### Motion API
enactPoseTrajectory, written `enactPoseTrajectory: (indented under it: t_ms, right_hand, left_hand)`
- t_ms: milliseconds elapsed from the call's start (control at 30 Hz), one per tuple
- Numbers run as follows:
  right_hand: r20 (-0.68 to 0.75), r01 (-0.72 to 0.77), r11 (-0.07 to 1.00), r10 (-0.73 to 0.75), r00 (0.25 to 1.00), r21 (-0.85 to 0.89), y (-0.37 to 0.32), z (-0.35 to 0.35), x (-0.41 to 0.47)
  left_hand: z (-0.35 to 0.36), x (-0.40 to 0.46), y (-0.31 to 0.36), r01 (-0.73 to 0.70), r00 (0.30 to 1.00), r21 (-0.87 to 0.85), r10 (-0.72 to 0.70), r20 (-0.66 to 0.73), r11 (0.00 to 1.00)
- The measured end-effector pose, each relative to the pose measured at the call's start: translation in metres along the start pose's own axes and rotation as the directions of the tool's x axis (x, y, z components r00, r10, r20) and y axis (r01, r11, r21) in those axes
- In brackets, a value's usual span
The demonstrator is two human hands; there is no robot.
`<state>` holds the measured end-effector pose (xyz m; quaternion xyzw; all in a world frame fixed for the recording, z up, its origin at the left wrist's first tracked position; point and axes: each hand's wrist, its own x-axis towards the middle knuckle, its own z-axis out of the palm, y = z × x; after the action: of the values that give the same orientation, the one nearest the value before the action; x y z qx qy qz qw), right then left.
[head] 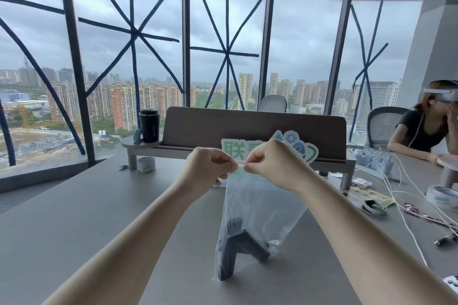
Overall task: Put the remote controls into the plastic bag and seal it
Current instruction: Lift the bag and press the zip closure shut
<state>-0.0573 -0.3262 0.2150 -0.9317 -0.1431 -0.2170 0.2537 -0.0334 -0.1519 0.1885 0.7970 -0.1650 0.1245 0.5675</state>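
A clear plastic bag [257,205] hangs upright over the grey table [99,205], its bottom resting on the surface. Two dark remote controls [238,247] lie crossed inside its lower part. Both hands pinch the bag's top edge along its red seal strip. My left hand [208,168] grips the left end of the strip. My right hand [270,163] grips it just to the right, thumbs and forefingers almost touching.
A desk shelf [247,129] with a black cup [149,125] and a green-and-white sign [307,153] stands behind the bag. A tape roll [146,164] sits at left. Cables [406,195], tape and small items lie at right, where another person [431,129] sits.
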Motion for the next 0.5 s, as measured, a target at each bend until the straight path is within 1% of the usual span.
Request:
enactPoseTrajectory:
  t_ms: [133, 333, 500]
  right_hand:
    - [0.034, 0.005, 0.999, -0.007, 0.999, 0.052, 0.000, -0.001, 0.005]
    - [0.122, 0.012, 0.997, -0.021, 0.992, 0.070, -0.006, -0.005, 0.010]
    - [0.195, 0.041, 0.999, -0.041, 0.980, 0.006, -0.012, -0.002, 0.009]
  left_hand:
    - [0.001, -0.001, 0.000, -0.021, 1.000, 0.014, 0.021, 0.015, 1.000]
    - [-0.002, -0.001, 0.005, -0.044, 0.999, 0.038, 0.043, 0.033, 0.998]
    - [0.000, -0.002, 0.006, -0.081, 0.996, 0.093, 0.079, 0.031, 0.992]
